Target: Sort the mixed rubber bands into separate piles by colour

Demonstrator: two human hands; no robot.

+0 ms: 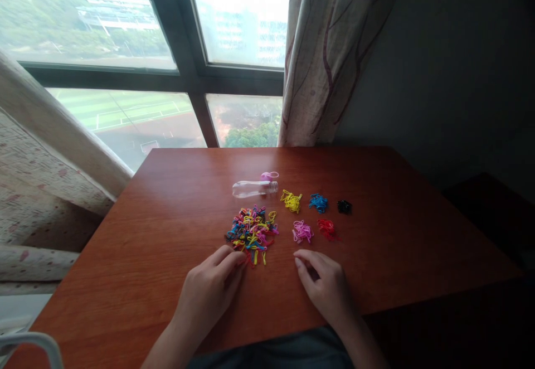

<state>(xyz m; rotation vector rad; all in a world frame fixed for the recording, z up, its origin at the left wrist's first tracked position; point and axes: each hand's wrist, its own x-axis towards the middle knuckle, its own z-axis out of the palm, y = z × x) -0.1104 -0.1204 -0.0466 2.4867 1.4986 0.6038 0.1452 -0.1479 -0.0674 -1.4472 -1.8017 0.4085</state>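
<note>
A mixed heap of small coloured rubber bands (253, 227) lies on the wooden table. At its near left edge is my left hand (215, 280), thumb and fingers drawn together beside some red bands; what they hold, if anything, is hidden. My right hand (326, 282) rests to the right of the heap, thumb and forefinger tips nearly meeting in a pinch. Nothing I can make out shows between those tips. Beyond it lie sorted piles of pink bands (302, 232), red bands (327, 229), yellow bands (291, 201), blue bands (318, 203) and black bands (345, 207).
Behind the heap a clear plastic bottle (251, 189) lies on its side, with a pink cap with a loop (267, 176) just behind its neck. The table (167, 207) reaches to a window flanked by curtains (326, 51). A white curved rail (37, 340) stands at the lower left.
</note>
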